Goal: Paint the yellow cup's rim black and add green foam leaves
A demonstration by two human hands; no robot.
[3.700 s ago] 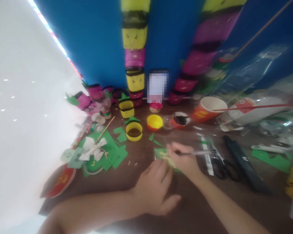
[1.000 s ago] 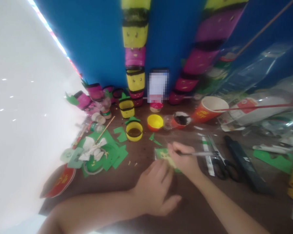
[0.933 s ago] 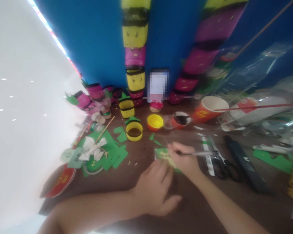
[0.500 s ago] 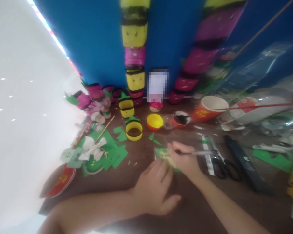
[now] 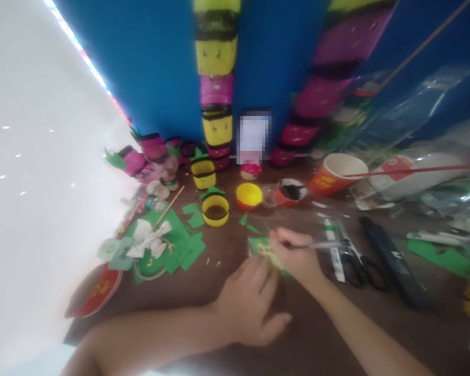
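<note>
My left hand rests on the near edge of a small green sheet with pale yellow pieces on it. Its fingers are stretched out and the thumb points right. Over the right side of that sheet, my right hand pinches a slim brush-like stick, whose grey shaft sticks out to the right. The working tip is too blurred to make out. Green paper scraps lie just beyond the sheet. Right of my right hand are a white paint tube and black-handled scissors.
Yellow cups, an orange cup with yellow inside and a cup with dark contents stand behind. A large paper cup is at right. Green paper and a red bowl lie left. A black case lies right.
Both hands keep nearly the same place on the green sheet. The whole view has shifted very slightly.
</note>
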